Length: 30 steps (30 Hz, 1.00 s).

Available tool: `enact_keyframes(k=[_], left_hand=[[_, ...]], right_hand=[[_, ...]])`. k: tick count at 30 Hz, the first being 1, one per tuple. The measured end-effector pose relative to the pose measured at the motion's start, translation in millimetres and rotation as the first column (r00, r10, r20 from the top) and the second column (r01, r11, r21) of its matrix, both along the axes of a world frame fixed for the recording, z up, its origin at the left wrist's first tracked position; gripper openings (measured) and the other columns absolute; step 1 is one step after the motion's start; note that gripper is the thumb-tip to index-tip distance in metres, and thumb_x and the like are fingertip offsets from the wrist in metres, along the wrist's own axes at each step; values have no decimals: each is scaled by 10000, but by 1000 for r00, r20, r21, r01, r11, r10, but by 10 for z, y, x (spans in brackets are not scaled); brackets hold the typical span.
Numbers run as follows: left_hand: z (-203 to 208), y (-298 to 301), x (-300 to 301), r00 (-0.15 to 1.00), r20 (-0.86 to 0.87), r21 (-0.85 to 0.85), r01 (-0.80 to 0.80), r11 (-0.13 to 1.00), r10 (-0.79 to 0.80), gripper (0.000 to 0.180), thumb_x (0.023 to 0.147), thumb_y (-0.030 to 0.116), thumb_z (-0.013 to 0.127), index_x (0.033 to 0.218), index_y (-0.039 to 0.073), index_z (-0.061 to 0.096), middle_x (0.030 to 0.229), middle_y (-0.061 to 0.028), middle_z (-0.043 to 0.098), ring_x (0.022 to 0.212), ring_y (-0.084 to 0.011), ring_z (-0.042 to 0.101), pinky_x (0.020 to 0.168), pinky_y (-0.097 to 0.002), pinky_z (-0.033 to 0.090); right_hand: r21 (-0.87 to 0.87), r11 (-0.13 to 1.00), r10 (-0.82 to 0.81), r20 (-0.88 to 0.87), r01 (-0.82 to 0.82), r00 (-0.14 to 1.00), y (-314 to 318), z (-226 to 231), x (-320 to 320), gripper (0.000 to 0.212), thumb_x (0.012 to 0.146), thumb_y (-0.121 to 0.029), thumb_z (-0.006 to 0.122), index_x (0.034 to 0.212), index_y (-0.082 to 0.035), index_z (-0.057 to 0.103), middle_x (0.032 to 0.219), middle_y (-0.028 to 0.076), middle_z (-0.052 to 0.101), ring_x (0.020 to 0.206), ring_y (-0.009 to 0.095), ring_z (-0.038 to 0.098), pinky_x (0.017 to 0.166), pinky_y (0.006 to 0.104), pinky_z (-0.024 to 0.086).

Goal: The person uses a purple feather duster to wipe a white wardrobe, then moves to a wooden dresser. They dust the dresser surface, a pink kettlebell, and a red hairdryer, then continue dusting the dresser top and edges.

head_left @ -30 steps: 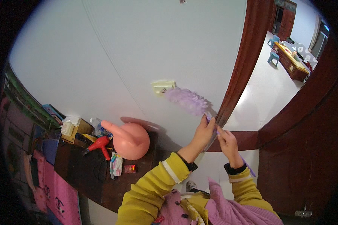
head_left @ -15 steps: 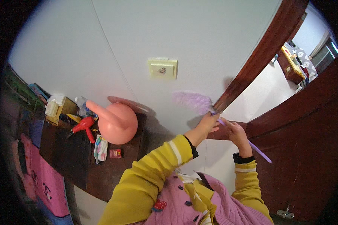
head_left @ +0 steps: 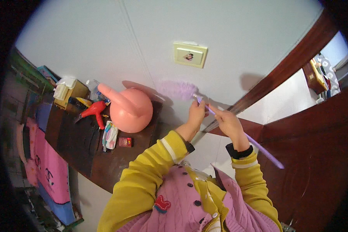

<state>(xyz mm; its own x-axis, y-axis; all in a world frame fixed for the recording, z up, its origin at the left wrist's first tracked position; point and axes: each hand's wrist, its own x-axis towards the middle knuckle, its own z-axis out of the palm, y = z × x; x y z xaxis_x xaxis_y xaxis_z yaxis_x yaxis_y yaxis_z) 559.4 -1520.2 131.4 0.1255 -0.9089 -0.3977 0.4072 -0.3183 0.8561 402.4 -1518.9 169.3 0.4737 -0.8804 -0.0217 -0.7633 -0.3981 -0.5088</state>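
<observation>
A fluffy purple duster point(head_left: 179, 90) on a long thin purple handle is held in both my hands in front of the pale wall. My left hand point(head_left: 197, 114) is closed round the handle just below the fluffy head. Farther down the handle, my right hand point(head_left: 230, 125) grips it too, and the handle's end sticks out past my right wrist toward the lower right. The duster's head points left, near the wall; I cannot tell whether it touches. Above it is a cream light switch point(head_left: 190, 55) on the wall.
At left, a dark wooden table point(head_left: 104, 170) bears a large pink rounded object with a spout point(head_left: 131, 110), a red hair dryer point(head_left: 94, 111), a tissue pack point(head_left: 110, 135) and a small red box point(head_left: 125, 142). A brown door frame point(head_left: 282, 71) and open door point(head_left: 313, 154) stand at right.
The duster's head has swung left and my hands have moved left with it, away from the door frame. The view has shifted, so the switch and table appear farther right.
</observation>
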Motion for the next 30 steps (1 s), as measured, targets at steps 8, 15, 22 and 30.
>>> enact_keyframes(k=[8, 15, 22, 30], left_hand=[[-132, -151, 196, 944, -261, -232, -267, 935, 204, 261, 1016, 281, 463, 1061, 27, 504, 937, -124, 654, 818, -242, 653, 809, -388, 552], [-299, -89, 336, 956, -199, 115, -196, 974, 216, 341, 1023, 312, 422, 996, 12, 581, 1031, -139, 673, 875, -248, 668, 780, -390, 548], [-854, -153, 417, 946, -309, 240, -22, 971, 97, 341, 1027, 336, 438, 1072, 14, 542, 1060, -144, 636, 946, -254, 646, 817, -402, 533], [-1135, -43, 179, 869, -494, 431, 255, 865, -10, 285, 1008, 335, 481, 1081, 68, 548, 969, -94, 607, 831, -225, 599, 758, -381, 502]], right_hand=[[-183, 983, -5, 18, 8, 1000, -40, -59, 444, 447, 936, -167, 539, 1365, -290, 558, 908, 220, 658, 854, 416, 652, 706, 489, 535], [-216, 976, 33, 1, -32, 999, 1, -225, 637, 439, 927, -137, 533, 1353, -236, 564, 951, 190, 655, 853, 389, 656, 713, 470, 534], [-105, 994, -14, -104, 3, 994, 9, -512, 696, 349, 904, -116, 526, 1229, -185, 634, 898, 147, 691, 839, 369, 667, 706, 473, 538], [80, 988, -109, -221, 129, 969, 3, -971, 396, 316, 921, -226, 511, 1205, -193, 645, 868, 117, 696, 817, 346, 677, 688, 458, 535]])
